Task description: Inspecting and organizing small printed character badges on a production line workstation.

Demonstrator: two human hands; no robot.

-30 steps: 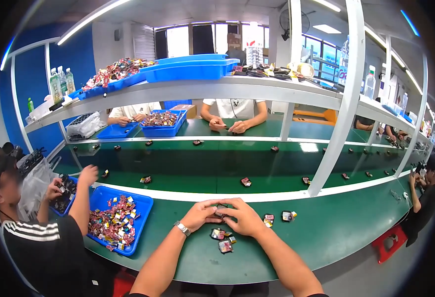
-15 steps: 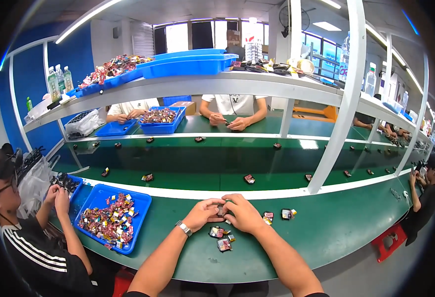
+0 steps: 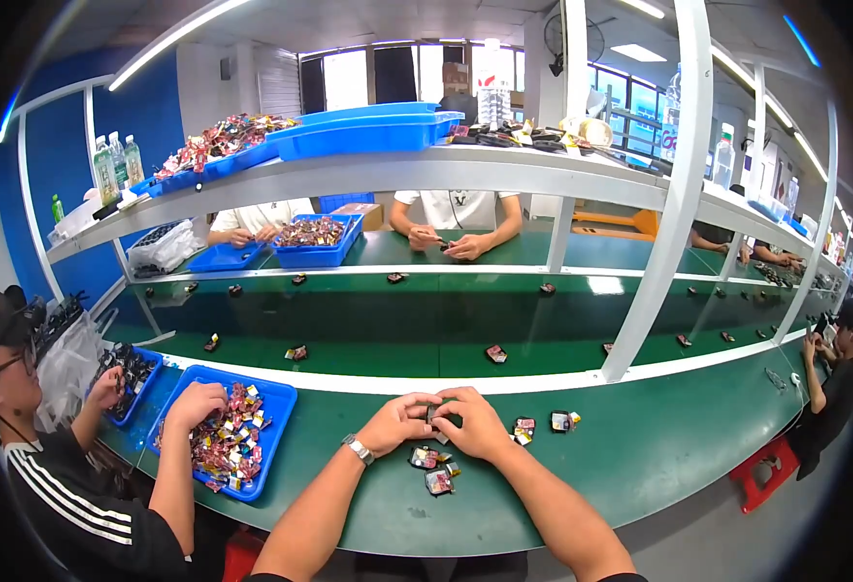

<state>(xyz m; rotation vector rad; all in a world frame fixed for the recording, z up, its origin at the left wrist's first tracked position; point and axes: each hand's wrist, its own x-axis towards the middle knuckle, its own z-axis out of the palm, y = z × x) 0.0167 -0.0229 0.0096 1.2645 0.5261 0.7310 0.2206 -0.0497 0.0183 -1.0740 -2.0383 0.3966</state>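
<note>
Both my hands are together over the green bench, close to its raised white edge. Between their fingertips is a small dark electronic part (image 3: 432, 414), largely covered by the fingers. My left hand (image 3: 397, 424), with a watch on its wrist, grips it from the left; my right hand (image 3: 472, 423) pinches it from the right. Just below lie two small black-cased circuit modules (image 3: 439, 481) with red and silvery parts. Right of my right hand are another module (image 3: 524, 430) and one more with a white and yellow piece (image 3: 563, 421).
At left stands a blue tray (image 3: 281, 407) heaped with small red boards; a co-worker's hand (image 3: 196, 405) reaches into it. Beyond the white edge runs a green conveyor belt (image 3: 397, 335) carrying spaced modules. A white-framed shelf (image 3: 504, 167) crosses above. People sit opposite and at right.
The co-worker at left has moved one hand into the tray of boards. Modules on the belt have shifted slightly right. My hands stay nearly in place, fingers slightly rearranged around the dark part.
</note>
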